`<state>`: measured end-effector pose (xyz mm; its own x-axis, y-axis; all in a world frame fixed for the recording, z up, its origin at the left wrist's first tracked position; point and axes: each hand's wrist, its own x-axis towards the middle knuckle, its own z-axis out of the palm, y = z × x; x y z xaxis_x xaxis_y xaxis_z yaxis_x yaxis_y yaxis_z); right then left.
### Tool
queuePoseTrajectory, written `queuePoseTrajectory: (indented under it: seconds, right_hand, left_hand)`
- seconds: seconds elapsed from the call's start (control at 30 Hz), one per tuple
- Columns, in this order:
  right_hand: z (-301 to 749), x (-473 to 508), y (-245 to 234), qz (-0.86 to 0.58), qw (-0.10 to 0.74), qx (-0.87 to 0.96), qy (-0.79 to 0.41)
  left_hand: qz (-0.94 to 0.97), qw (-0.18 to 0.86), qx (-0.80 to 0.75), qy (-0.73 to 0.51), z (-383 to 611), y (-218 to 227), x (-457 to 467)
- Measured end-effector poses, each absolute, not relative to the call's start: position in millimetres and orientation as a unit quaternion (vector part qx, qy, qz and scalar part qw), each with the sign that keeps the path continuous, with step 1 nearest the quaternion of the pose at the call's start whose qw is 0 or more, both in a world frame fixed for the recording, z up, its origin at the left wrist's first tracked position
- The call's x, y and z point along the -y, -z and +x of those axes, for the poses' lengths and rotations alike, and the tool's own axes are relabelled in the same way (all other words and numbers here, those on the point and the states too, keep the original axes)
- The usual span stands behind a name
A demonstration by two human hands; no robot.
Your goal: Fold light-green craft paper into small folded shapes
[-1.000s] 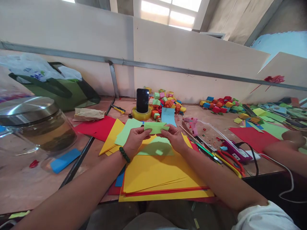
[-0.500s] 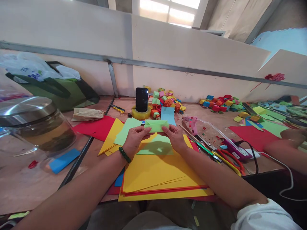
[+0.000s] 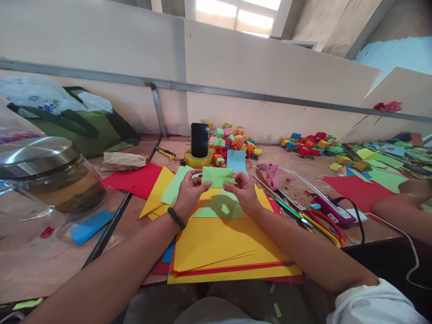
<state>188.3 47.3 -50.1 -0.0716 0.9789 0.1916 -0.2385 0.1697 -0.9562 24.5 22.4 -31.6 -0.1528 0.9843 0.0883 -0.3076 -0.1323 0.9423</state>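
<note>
Between my two hands is a small folded piece of light green paper [image 3: 218,176], creased across its face and held up over the stack. My left hand [image 3: 189,190] pinches its left end, thumb in front and fingers behind. The right end is pinched the same way by my right hand [image 3: 246,191]. Below them lies a flat light green sheet [image 3: 219,211] on a stack of yellow paper [image 3: 229,243], with red edges showing underneath. Another light green sheet [image 3: 173,186] rests just left of my left hand.
A phone [image 3: 199,140] stands in a yellow tape roll before a pile of small paper cubes [image 3: 236,143]. To the right are a pink glue gun [image 3: 272,175], scissors [image 3: 293,200] and a purple power strip [image 3: 334,211]. A glass jar [image 3: 70,184] stands left. Another person's arm [image 3: 401,213] reaches in at right.
The folded green paper has tipped so that more of its creased face shows. My fingers have shifted slightly along its lower edge, both hands still gripping it.
</note>
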Motion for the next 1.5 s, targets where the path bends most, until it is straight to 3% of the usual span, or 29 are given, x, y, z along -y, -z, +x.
queuePoseTrajectory:
  seconds: [0.2, 0.37, 0.6, 0.87, 1.3, 1.5]
  right_hand:
    - [190.2, -47.9, 46.2, -0.393, 0.511, 0.483, -0.593]
    - [190.1, -46.4, 45.6, -0.368, 0.543, 0.498, -0.567]
    - [190.1, -49.1, 49.4, -0.356, 0.537, 0.523, -0.559]
    - [192.3, -49.0, 44.3, -0.358, 0.556, 0.493, -0.565]
    - [189.6, -47.2, 45.9, -0.361, 0.545, 0.472, -0.591]
    - [191.2, -48.8, 47.5, -0.379, 0.546, 0.493, -0.562]
  left_hand:
    - [0.428, 0.492, -0.416, -0.634, 23.3, 31.7, -23.3]
    - [0.406, 0.523, -0.426, -0.617, 22.2, 34.2, -24.5]
    - [0.426, 0.482, -0.424, -0.638, 19.2, 37.1, -26.3]
    - [0.431, 0.567, -0.427, -0.557, 19.7, 31.7, -21.6]
    - [0.44, 0.504, -0.44, -0.599, 22.9, 29.8, -20.8]
    - [0.42, 0.541, -0.451, -0.572, 21.9, 26.7, -18.7]
